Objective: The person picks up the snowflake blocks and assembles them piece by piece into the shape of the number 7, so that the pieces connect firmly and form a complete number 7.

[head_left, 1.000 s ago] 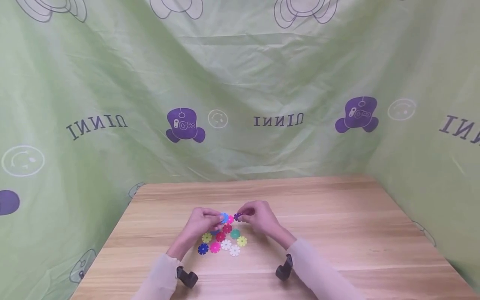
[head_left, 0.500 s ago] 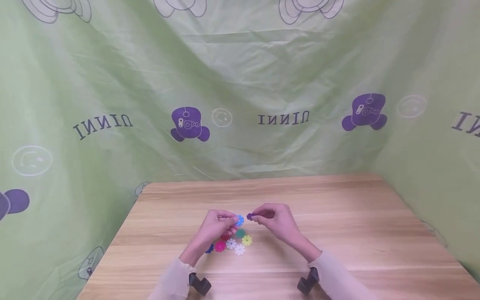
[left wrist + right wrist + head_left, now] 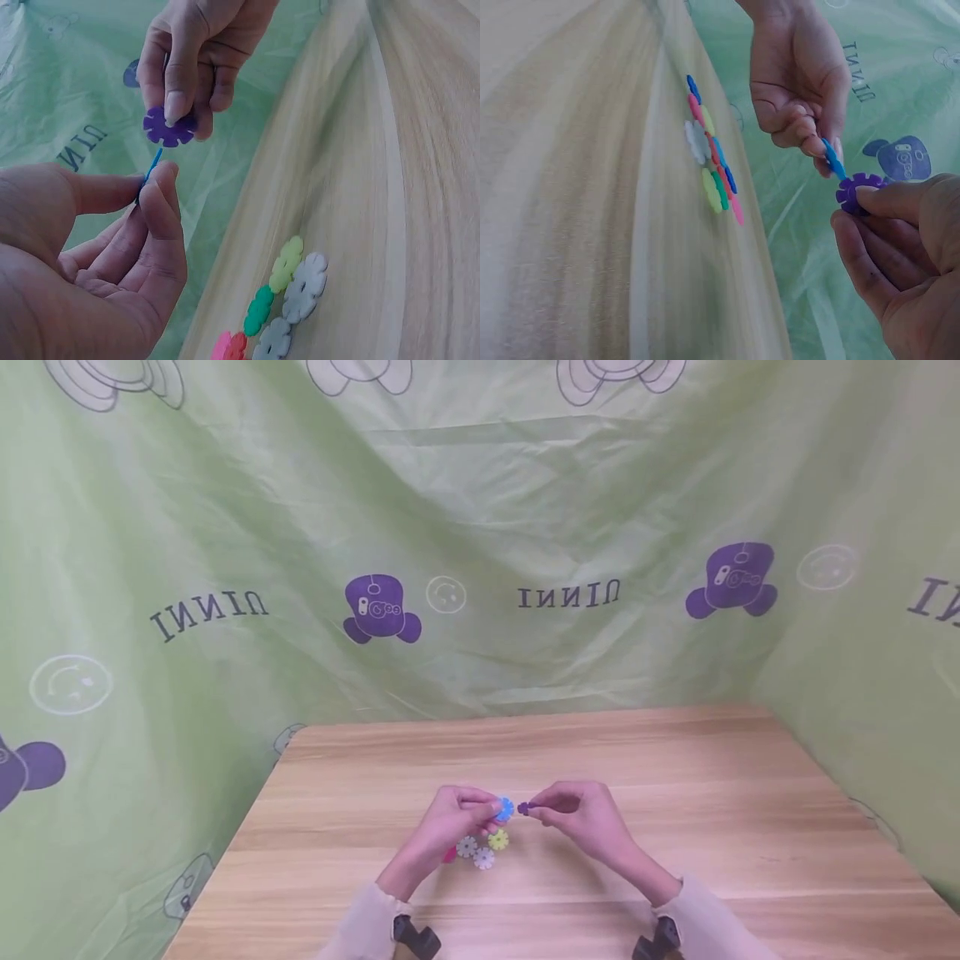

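Observation:
Thumb and fingers of my left hand pinch a light-blue snowflake disc with a notched rim. Opposite it, my right hand pinches a purple snowflake disc between thumb and forefinger. Both are held up above the table. In the left wrist view the blue disc stands edge-on, just under the flat face of the purple disc. Their rims come right up to each other in the right wrist view, where the blue disc is tilted against the purple one's notched edge.
Several loose snowflake discs lie on the wooden table below my left hand, among them a yellow disc, a white disc and a green disc. A green printed curtain surrounds the table.
Both hands have moved to the right, each keeping its disc. The blue and purple discs are closer together, and my left hand now covers more of the loose discs in the head view.

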`<state>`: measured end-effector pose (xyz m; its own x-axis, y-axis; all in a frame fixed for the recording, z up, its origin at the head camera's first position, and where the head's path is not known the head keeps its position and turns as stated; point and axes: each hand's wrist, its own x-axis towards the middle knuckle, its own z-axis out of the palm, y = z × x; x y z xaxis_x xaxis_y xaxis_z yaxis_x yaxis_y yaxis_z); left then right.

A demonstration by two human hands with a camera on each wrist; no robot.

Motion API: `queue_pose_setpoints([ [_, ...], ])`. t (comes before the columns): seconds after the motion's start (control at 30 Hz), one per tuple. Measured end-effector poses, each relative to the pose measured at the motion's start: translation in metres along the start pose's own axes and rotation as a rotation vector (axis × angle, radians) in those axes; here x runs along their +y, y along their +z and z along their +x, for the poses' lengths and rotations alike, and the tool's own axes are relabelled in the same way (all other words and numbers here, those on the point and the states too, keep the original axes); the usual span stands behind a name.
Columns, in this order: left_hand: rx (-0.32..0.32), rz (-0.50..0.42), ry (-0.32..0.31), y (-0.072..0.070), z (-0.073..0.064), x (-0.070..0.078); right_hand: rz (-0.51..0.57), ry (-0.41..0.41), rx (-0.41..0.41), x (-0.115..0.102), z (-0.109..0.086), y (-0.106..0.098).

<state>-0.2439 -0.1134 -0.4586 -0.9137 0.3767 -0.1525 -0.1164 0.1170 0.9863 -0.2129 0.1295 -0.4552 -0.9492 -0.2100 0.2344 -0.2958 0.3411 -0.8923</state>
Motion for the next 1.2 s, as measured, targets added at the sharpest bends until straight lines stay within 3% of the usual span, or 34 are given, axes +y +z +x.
queue_pose_setpoints([
  [0.33, -0.002, -0.006, 0.009, 0.008, 0.001, 0.003, -0.031, -0.02, 0.036, 0.003, -0.001, 0.001],
  [0.67, -0.004, -0.001, 0.012, 0.01, -0.001, -0.003, -0.031, -0.016, -0.002, 0.003, -0.002, 0.004],
  [0.87, 0.022, 0.036, -0.008, 0.01, -0.004, -0.003, -0.024, -0.027, 0.019, 0.004, -0.003, 0.013],
  [1.2, 0.06, -0.002, -0.027, 0.017, -0.003, -0.005, 0.001, 0.003, 0.065, 0.01, -0.006, 0.017],
])
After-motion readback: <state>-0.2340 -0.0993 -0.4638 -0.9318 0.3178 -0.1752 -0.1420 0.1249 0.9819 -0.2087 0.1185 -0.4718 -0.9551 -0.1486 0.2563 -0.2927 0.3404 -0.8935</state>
